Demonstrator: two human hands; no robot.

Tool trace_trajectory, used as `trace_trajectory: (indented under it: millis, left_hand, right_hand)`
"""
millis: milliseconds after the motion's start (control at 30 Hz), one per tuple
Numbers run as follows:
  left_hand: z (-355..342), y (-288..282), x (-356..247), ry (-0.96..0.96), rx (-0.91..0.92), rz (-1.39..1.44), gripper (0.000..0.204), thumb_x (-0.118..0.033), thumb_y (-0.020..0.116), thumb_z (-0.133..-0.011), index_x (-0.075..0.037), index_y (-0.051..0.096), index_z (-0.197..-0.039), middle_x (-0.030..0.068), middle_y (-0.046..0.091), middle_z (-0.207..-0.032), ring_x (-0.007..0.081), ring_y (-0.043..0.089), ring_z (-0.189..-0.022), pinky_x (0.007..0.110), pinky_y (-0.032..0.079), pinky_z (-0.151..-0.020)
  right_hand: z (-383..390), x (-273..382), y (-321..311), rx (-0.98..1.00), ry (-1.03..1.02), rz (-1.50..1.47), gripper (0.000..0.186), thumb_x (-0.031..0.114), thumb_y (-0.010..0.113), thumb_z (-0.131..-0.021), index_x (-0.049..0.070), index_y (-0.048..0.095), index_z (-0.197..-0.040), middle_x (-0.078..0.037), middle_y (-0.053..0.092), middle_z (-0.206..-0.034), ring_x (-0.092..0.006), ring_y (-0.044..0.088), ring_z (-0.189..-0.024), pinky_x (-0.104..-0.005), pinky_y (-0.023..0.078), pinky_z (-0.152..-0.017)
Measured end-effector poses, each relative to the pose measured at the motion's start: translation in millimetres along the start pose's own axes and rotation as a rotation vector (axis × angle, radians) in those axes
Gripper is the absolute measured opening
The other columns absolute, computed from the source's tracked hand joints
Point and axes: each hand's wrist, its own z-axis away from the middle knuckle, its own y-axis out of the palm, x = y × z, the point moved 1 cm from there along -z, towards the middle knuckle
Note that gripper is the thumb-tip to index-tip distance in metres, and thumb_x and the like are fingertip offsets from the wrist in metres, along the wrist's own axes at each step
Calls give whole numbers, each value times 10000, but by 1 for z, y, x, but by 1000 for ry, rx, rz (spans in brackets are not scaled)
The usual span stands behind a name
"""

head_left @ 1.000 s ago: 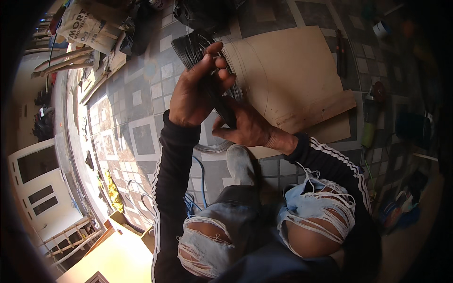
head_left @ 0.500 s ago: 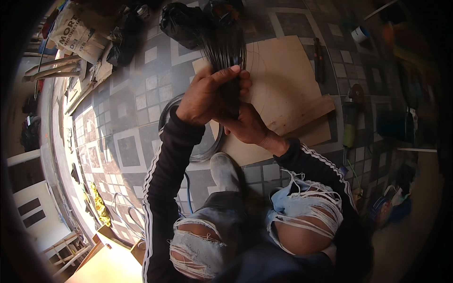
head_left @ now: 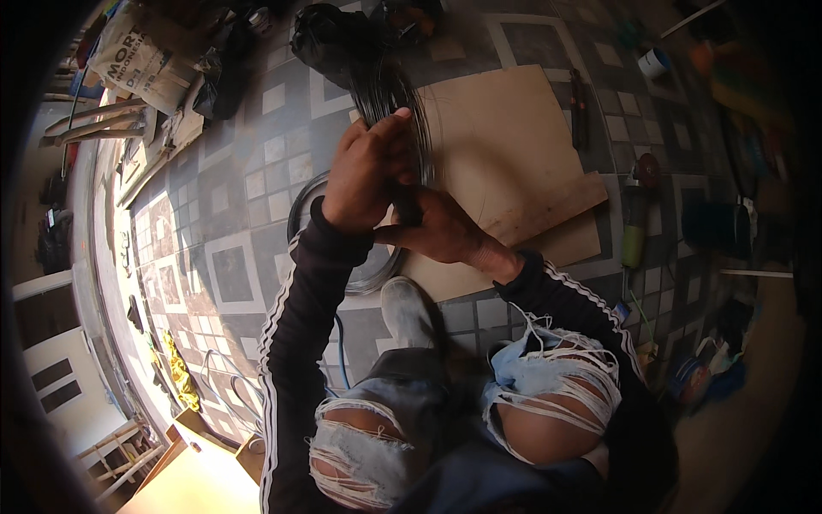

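A long bundle of thin dark wires (head_left: 384,92) stretches away from me, its far end loose and fanned out. My left hand (head_left: 360,176) is closed around it, the thumb laid along the strands. Just below, my right hand (head_left: 441,224) wraps the near end, a dark thick stub showing between the two hands. The palms hide part of the bundle. Under my left wrist lies a round coil of wire (head_left: 374,278) on the floor, partly covered by my arm.
A flat tan board (head_left: 505,111) lies on the tiled floor, with a wooden plank (head_left: 552,208) across it. To the right are pliers (head_left: 579,110) and an angle grinder (head_left: 634,227). Black plastic bags (head_left: 330,43) sit beyond my hands. My shoe (head_left: 407,310) is near the coil.
The bundle's far end has swung left and tilts more. My left hand has turned and shifted a little left, and the right hand has moved slightly along with it.
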Motion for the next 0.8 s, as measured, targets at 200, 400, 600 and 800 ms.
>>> trace_trajectory:
  millis: [200, 400, 600, 800]
  left_hand:
    - [4, 20, 32, 179, -197, -410, 454, -165, 593, -1015, 113, 466, -1351, 215, 641, -829, 383, 629, -728, 465, 508, -677]
    - [22, 71, 73, 315, -156, -702, 515, -143, 538, -1034, 95, 282, -1412, 339, 640, -848, 513, 657, -770, 535, 494, -628]
    - [26, 82, 89, 375, -82, -663, 469, -66, 550, -1003, 114, 291, -1351, 361, 582, -927, 541, 630, -791, 542, 499, -635]
    - [25, 86, 104, 391, 23, -767, 438, -101, 583, -983, 102, 352, -1294, 347, 591, -935, 536, 629, -822, 546, 507, -694]
  right_hand:
    - [-10, 14, -50, -355, 159, -993, 460, 310, 798, -917, 49, 604, -1243, -73, 696, -1031, -217, 683, -1025, -367, 523, -952]
    - [-24, 41, -79, -179, 240, -715, 307, 258, 698, -979, 32, 585, -1154, -59, 643, -863, -233, 699, -889, -376, 543, -865]
    - [-13, 39, -77, -196, 135, -768, 203, 173, 637, -991, 45, 562, -1130, -23, 534, -742, -208, 651, -760, -370, 537, -775]
    - [4, 28, -85, -113, 82, -791, 210, 162, 607, -995, 40, 549, -1155, -11, 503, -723, -186, 629, -751, -358, 527, -798]
